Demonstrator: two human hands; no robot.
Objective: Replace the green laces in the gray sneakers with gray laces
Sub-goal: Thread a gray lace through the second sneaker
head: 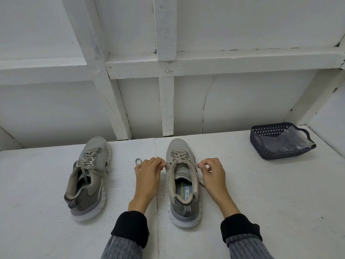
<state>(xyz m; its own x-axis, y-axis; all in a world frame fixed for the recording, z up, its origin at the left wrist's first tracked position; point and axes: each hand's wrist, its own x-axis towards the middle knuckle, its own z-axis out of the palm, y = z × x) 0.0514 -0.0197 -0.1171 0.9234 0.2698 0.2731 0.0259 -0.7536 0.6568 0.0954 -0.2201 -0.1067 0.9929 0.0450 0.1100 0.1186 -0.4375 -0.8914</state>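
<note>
A: On the counter (242, 184), right-hand sneaker (182, 182) sits heel toward the person, toe to the wall. That puts the top eyelets right under both hands.

B: Grip state?

A: Left hand (148, 174) pinches one end of the gray lace (180, 158) at the left top eyelet, right hand (212, 173) pinches the other end at the right one. Fingers pressed together on the lace, both ends drawn outward. Looks like snugging the lacing evenly before a knot.

B: Lacing done on that shoe?

A: Crosses run up to the top row, so I'd judge yes, just untied.

B: Other one?

A: Left-hand sneaker (89, 176) is well apart to the left, angled, gray lace through it, ends loose over the collar. Parked out of the way.

B: Green laces?

A: None visible in either shoe. Small loop (138, 161) lies just beyond the left hand; can't tell what it is. Dark basket (280, 152) far right holds a clear pouch, contents unclear.
</note>
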